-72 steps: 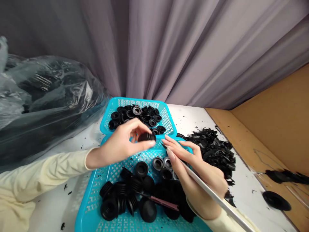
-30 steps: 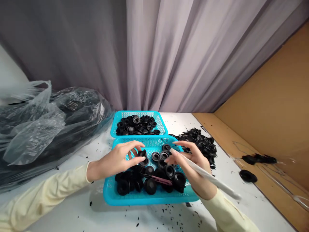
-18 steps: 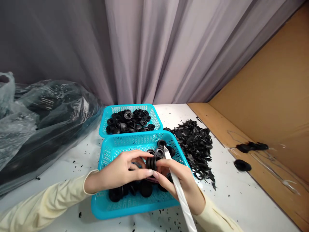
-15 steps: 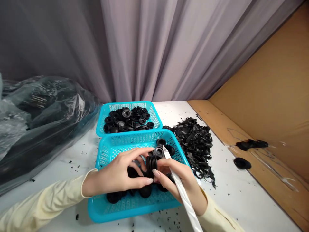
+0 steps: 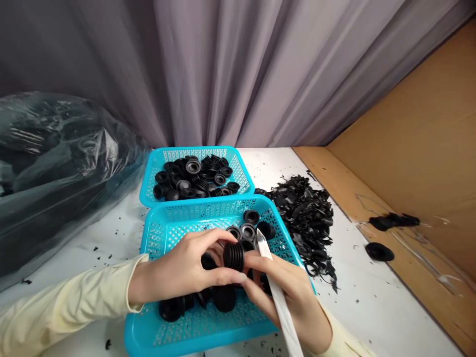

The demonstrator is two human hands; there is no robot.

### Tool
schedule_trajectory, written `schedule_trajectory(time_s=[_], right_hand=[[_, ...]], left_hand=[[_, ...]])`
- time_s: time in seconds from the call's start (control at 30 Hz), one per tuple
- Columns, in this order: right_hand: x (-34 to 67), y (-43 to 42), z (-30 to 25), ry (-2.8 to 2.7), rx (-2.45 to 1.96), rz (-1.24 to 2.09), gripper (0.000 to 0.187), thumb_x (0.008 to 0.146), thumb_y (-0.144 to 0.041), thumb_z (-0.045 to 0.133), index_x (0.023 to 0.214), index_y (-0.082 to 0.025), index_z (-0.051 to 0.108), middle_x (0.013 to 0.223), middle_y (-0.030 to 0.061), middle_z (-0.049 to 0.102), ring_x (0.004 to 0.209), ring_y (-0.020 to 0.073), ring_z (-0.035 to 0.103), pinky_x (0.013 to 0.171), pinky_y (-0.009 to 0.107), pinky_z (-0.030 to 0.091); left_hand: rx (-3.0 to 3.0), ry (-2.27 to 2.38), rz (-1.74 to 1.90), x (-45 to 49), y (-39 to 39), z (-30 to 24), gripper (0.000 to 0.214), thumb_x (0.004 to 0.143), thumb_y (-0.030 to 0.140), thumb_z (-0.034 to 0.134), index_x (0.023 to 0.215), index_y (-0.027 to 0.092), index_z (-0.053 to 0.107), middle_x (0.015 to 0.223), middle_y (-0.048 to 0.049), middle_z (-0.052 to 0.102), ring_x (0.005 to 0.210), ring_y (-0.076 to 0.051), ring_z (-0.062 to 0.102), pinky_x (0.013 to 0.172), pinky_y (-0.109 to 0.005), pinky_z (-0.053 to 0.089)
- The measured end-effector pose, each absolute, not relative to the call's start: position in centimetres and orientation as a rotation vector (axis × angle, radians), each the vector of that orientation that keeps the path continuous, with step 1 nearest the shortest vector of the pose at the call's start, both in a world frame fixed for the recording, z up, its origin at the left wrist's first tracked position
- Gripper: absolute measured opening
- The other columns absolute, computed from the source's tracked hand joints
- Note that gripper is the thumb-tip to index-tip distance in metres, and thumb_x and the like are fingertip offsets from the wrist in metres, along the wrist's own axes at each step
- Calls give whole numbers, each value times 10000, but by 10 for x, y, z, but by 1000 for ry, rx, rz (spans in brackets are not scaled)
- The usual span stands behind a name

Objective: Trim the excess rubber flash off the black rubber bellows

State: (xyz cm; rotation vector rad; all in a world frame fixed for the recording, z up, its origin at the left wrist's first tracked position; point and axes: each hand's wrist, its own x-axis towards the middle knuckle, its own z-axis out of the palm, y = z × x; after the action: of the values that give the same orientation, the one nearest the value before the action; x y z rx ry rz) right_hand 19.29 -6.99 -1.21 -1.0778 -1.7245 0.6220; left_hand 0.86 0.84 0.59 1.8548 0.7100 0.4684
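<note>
My left hand (image 5: 182,270) pinches a black ribbed rubber part (image 5: 233,256) between thumb and fingers, above the near turquoise basket (image 5: 159,233). My right hand (image 5: 293,297) meets it from the right, fingers touching the same part, and grips a white-handled knife (image 5: 277,302) whose tip points up beside the part. Several more black rubber parts (image 5: 223,297) lie in this basket under my hands. Both arms wear cream sleeves.
A second turquoise basket (image 5: 232,157) behind holds several black rubber parts. A heap of black trimmings (image 5: 305,213) lies to the right on the white table. A plastic bag (image 5: 55,163) of black items fills the left. Loose black pieces (image 5: 379,251) lie by the brown board.
My left hand dropped from above the far basket to the near one and picked up a ribbed part. My right hand with the knife closed in on it. The view shifted.
</note>
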Motion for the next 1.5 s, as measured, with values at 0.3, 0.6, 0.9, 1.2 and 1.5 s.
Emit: schedule_trajectory(time_s=[0.3,0.6,0.9,1.2,1.5], right_hand=[[193,-67,-8,-1376,-1116,1025,203,846,-222,608,700,-222,467,744,6,628,538,99,558,472,213,458],[195,-62,0,-1031,-1106,1418,304,810,-271,683,669,-208,421,709,-28,580,526,86,542,498,223,442],[193,-43,32,-753,-1086,1774,320,777,-208,710,609,-179,439,595,-34,600,528,80,535,505,215,367],[193,-29,40,-778,-990,1856,291,765,-144,686,604,-174,446,615,-38,597,519,52,541,523,166,434],[189,-12,41,-730,-979,1932,276,723,-154,724,589,-176,483,574,-40,597,482,52,534,482,158,456]], left_hand=[[2301,571,528,3,8,1,302,859,323,647,1091,139,583,866,-28,705,728,-158,682,674,-235,543],[2291,523,467,7,14,3,234,877,382,608,961,164,621,798,-18,697,688,-158,670,618,-219,517],[1995,591,457,2,14,8,294,876,419,597,1037,174,614,735,12,704,644,-129,669,612,-195,500],[1874,644,661,2,12,11,189,846,324,633,905,149,592,654,-2,685,565,-118,636,534,-182,497],[1853,680,828,0,11,13,73,830,207,632,861,154,593,578,40,603,467,-70,520,457,-150,452]])
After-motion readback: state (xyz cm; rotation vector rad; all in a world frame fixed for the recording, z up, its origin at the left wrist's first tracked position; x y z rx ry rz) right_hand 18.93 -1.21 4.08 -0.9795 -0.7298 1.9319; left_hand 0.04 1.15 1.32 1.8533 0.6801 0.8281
